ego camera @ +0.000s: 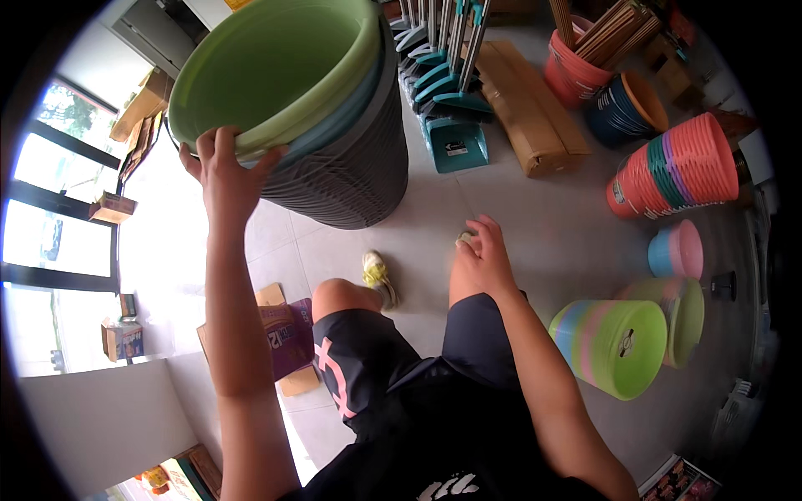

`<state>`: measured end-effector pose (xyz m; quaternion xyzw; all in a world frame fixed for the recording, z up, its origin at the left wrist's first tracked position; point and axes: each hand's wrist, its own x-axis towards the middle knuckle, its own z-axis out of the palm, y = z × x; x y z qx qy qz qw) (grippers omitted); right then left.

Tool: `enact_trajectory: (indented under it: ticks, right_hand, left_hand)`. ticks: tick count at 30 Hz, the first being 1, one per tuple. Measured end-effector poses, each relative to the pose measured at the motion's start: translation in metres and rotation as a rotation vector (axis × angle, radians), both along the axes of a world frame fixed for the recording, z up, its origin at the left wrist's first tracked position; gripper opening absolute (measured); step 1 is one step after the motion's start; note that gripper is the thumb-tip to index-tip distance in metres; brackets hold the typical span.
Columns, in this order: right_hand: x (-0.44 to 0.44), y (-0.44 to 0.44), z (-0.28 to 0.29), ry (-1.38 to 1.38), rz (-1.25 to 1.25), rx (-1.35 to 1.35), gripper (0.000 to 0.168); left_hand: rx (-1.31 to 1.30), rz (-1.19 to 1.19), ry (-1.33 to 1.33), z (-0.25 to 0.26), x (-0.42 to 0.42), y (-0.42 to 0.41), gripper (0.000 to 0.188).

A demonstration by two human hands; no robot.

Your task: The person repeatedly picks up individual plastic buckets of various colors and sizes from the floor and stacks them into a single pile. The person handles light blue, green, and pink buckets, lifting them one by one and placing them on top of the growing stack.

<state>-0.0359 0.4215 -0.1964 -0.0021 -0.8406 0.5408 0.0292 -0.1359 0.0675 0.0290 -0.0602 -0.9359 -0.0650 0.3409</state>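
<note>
Before me on the left stands a tall stack of nested plastic tubs. A light green tub [276,69] is on top, a blue tub [338,125] shows under its rim, and dark grey tubs [351,181] make up the lower part. My left hand [229,166] grips the green tub's near rim, its fingers over the edge and the thumb spread along the outside. Over my right knee hangs my right hand [485,253], its fingers loosely curled and somewhat apart, with nothing visible in them. It touches neither the tubs nor the floor.
Dustpans with long handles [457,141] and a long cardboard box [532,119] lie beyond the stack. On the right stand red buckets [677,166], a blue bucket stack [620,116] and pastel buckets [608,344]. A purple package [291,338] sits by my left leg.
</note>
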Motion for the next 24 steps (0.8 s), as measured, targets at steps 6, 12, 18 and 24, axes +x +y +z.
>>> enact_trajectory:
  ticks: [6,12,18,24]
  right_hand:
    - [-0.05,-0.057,0.096,0.217,0.041,-0.156,0.054]
    - [-0.163,-0.109,0.187,0.365,-0.025,-0.632,0.082]
    - [-0.238,-0.119,0.254,0.124,0.214,-0.415,0.08]
    - [-0.249,-0.127,0.271,-0.19,-0.024,-0.238,0.078]
  left_hand:
    - [0.045,0.03,0.016,0.0,-0.001,-0.002,0.057]
    - [0.155,0.058,-0.033,0.001,0.004,0.001,0.059]
    - [0.199,0.029,-0.212,0.013,0.012,-0.011,0.067]
    - [0.936,0.142,-0.369,0.049,0.017,-0.034,0.095]
